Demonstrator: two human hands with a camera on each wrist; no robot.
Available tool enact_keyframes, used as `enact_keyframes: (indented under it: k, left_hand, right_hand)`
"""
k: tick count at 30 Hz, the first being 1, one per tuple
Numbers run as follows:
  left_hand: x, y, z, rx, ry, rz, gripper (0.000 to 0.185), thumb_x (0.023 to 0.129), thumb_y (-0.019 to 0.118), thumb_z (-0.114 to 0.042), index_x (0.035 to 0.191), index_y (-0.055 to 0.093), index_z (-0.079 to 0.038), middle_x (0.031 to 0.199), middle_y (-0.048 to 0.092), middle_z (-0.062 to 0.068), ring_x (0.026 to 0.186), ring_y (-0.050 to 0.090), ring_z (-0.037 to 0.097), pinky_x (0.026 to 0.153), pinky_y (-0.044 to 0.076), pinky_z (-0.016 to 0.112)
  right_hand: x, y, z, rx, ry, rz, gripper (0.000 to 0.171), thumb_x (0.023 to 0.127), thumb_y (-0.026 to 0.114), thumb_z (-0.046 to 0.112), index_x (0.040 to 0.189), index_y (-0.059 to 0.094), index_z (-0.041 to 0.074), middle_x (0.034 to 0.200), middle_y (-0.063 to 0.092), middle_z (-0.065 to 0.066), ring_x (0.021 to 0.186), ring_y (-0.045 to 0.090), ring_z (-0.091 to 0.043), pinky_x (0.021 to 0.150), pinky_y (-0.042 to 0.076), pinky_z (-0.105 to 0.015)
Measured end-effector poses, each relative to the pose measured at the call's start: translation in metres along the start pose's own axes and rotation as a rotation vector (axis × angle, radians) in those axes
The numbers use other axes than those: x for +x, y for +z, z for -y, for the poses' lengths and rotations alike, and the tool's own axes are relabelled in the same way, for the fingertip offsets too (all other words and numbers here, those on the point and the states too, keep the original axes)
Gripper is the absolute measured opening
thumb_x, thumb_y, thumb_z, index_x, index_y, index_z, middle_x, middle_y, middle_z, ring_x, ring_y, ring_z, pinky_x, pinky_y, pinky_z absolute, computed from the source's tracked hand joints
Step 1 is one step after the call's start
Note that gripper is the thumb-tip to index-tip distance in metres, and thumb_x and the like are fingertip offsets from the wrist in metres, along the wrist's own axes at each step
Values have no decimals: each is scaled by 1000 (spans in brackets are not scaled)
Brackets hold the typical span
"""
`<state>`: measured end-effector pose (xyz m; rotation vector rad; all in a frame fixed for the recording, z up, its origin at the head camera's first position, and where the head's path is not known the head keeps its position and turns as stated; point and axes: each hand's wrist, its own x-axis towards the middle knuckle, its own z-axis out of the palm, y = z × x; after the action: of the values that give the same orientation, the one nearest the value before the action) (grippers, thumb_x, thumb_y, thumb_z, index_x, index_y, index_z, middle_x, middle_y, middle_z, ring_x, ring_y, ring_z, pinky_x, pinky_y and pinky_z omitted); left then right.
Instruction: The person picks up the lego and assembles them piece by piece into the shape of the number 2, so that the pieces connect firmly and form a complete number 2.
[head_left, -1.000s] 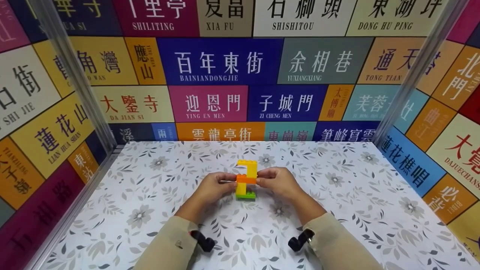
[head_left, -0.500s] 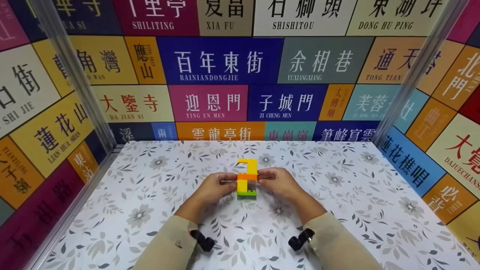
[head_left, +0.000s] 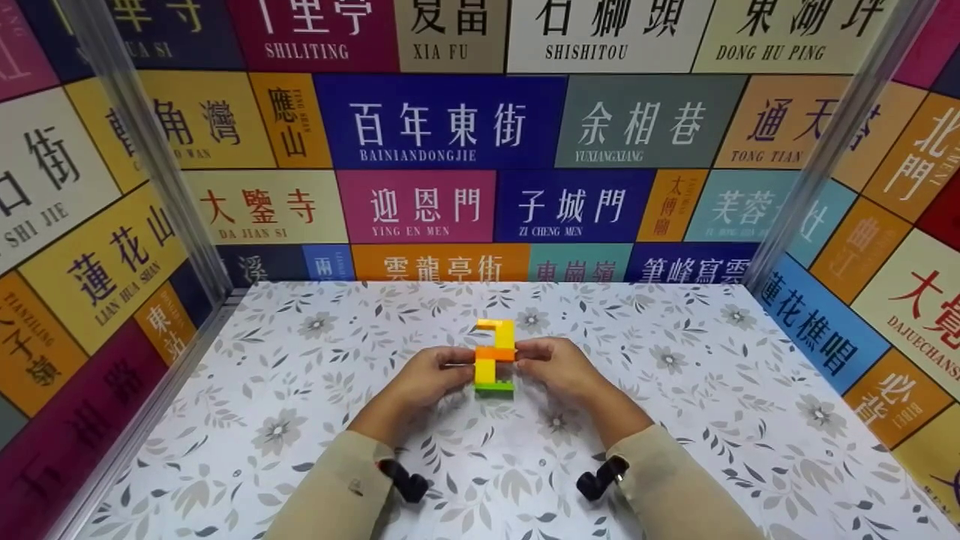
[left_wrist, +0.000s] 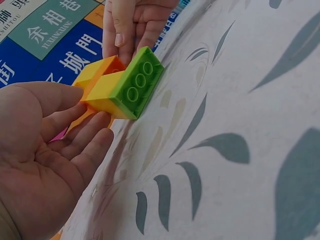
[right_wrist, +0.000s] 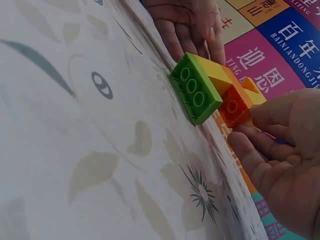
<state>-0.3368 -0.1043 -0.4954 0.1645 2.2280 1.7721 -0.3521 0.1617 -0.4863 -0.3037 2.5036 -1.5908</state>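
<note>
Gripping the brick stack from nine and three o'clock, the left hand and right hand pinch its orange middle brick. It sits mid-table, long axis running twelve to six, green brick nearest the person, both hands equally close.

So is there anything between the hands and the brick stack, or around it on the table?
Nothing visible stands in the way. The left hand and the right hand already hold the brick stack from either side, fingers on its orange and yellow bricks. The flowered table around it shows no other things.
</note>
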Motion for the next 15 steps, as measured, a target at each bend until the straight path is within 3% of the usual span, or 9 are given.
enact_keyframes:
  k: [8,15]
  left_hand:
    - [-2,1,1,1,41,22,37,103,70,-15,139,69,-5,138,73,11,122,70,18,103,57,32]
    - [-2,1,-2,-18,-61,51,42,103,71,-19,144,65,-10,141,71,5,127,68,19,114,53,42]
  right_hand:
    - [1,0,-1,32,92,23,37,102,71,15,137,71,7,133,76,-11,112,72,-18,95,59,-32]
    - [1,1,-1,72,137,40,39,102,70,15,140,68,5,133,75,-13,113,74,-21,98,61,-33]
